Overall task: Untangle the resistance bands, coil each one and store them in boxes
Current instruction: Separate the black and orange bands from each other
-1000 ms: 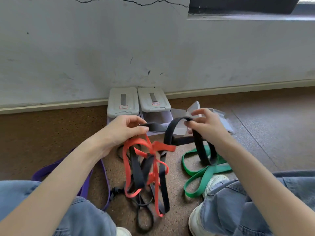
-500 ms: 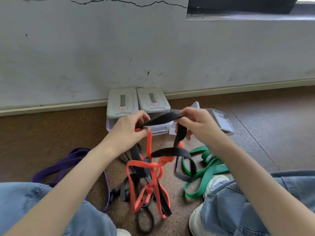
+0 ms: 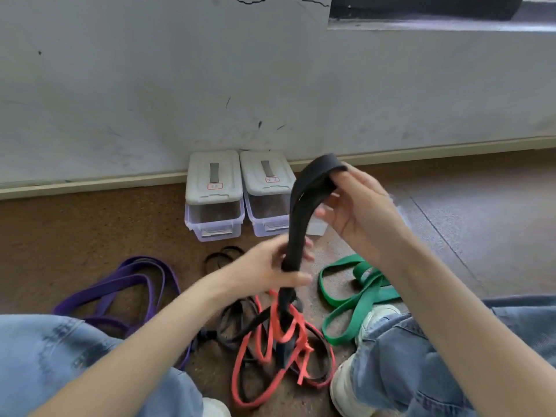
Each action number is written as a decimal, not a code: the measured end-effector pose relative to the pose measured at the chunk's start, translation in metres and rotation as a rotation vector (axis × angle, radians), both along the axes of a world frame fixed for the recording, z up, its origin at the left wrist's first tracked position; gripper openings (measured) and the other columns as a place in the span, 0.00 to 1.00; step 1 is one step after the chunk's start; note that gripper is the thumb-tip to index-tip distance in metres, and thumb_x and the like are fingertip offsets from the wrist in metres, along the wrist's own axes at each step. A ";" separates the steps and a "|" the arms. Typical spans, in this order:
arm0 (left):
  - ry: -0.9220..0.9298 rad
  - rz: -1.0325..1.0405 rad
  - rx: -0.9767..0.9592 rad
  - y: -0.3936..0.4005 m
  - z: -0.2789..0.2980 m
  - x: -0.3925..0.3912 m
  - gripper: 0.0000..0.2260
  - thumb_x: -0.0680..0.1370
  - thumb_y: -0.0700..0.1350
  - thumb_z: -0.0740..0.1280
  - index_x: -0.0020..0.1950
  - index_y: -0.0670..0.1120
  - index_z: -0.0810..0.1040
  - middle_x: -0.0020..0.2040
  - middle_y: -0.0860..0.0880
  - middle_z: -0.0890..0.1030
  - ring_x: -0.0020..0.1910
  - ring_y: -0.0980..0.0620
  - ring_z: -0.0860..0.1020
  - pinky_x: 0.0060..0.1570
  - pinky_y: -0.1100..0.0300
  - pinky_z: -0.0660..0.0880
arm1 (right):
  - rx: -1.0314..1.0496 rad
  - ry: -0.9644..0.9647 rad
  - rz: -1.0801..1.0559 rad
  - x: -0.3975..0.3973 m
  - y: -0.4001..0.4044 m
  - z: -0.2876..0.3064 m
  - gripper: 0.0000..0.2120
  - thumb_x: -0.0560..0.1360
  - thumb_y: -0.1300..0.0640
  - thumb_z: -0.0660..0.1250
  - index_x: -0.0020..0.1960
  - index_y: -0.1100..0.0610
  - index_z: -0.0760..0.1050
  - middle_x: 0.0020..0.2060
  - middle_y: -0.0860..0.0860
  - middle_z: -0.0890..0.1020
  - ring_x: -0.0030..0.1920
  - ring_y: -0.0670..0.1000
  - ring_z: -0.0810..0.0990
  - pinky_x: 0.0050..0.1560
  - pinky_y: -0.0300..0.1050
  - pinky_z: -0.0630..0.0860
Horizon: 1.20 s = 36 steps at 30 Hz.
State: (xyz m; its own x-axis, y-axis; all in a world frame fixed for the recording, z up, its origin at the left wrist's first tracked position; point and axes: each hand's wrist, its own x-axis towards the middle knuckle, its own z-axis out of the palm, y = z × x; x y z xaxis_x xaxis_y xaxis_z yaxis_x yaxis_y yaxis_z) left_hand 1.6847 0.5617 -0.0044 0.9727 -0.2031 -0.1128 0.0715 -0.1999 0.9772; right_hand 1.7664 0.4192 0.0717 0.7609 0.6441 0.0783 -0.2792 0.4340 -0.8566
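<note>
A wide black band (image 3: 304, 203) rises from the floor tangle. My right hand (image 3: 358, 212) holds its top loop, fingers hooked through it. My left hand (image 3: 267, 269) is shut around the same band lower down, blurred by motion. Below the left hand the black band runs into a knot with an orange band (image 3: 270, 344) and thin black bands (image 3: 237, 323) on the floor. A green band (image 3: 358, 293) lies loose at the right, a purple band (image 3: 126, 284) at the left. Two lidded clear boxes (image 3: 214, 194) (image 3: 267, 188) stand against the wall.
A small pile of thin black rings (image 3: 222, 257) lies in front of the boxes. An open box or lid (image 3: 400, 206) sits partly hidden behind my right hand. My jeans-clad legs and white shoes (image 3: 373, 323) frame the floor space. The wall's skirting runs behind the boxes.
My right hand has lifted the black band's loop up and to the right. My left hand has slid down the band, and the orange tangle has dropped to the floor.
</note>
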 end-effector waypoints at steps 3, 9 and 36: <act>0.025 -0.045 0.156 -0.010 -0.020 -0.013 0.07 0.75 0.30 0.65 0.50 0.40 0.75 0.43 0.44 0.80 0.42 0.59 0.78 0.51 0.63 0.75 | 0.086 0.070 -0.099 0.009 -0.009 0.006 0.15 0.78 0.61 0.58 0.41 0.59 0.81 0.37 0.54 0.84 0.37 0.48 0.83 0.34 0.38 0.79; -0.068 0.280 -0.373 0.024 0.040 0.009 0.02 0.77 0.41 0.62 0.46 0.45 0.74 0.33 0.51 0.80 0.36 0.55 0.80 0.39 0.64 0.77 | -0.488 0.105 0.015 0.015 -0.018 -0.030 0.18 0.75 0.50 0.65 0.60 0.59 0.72 0.58 0.56 0.78 0.55 0.55 0.81 0.56 0.47 0.78; -0.026 0.355 -0.609 0.033 0.066 0.009 0.09 0.80 0.42 0.59 0.54 0.39 0.77 0.45 0.46 0.83 0.47 0.50 0.82 0.46 0.58 0.79 | -0.676 -0.427 0.521 -0.027 0.005 -0.042 0.04 0.74 0.57 0.69 0.48 0.53 0.80 0.44 0.47 0.84 0.46 0.44 0.81 0.48 0.34 0.76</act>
